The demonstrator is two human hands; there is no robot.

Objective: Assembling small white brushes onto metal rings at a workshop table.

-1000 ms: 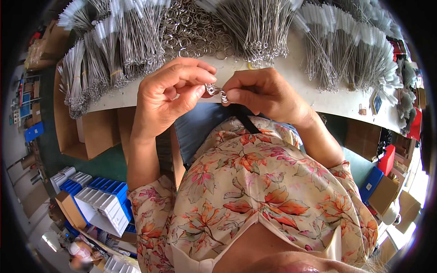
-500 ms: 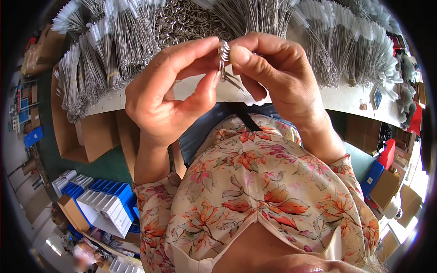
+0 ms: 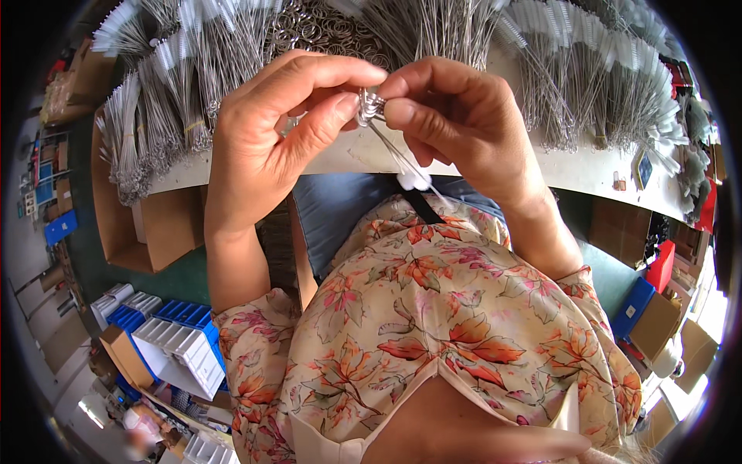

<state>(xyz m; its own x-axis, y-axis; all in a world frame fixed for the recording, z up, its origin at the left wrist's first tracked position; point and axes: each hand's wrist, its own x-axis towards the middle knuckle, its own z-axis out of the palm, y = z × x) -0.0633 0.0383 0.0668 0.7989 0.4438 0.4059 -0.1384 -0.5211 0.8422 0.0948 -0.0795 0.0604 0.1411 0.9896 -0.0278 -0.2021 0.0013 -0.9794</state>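
In front of my chest, above the white table's (image 3: 332,158) near edge, both hands meet at a small cluster of metal wire loops. My left hand (image 3: 282,135) pinches a shiny split ring (image 3: 362,108) with its thumb and forefinger. From the right, my right hand (image 3: 471,127) has thumb and forefinger closed on the looped ends of a few thin wire brushes (image 3: 393,148). Their stems slant down toward me, with white bristle tips (image 3: 415,179) near the table edge. My fingertips partly hide where the loops and ring meet.
Behind my hands lies a heap of metal rings (image 3: 325,35). Bundles of wire brushes stand at the left (image 3: 205,69) and at the right (image 3: 595,93). An open cardboard box (image 3: 166,232) sits below the table's left side, near blue and white bins (image 3: 182,344).
The ring and loops have moved slightly left and down and tilted. My left hand has rolled, bringing its thumb onto the ring. The brush stems now show more fully.
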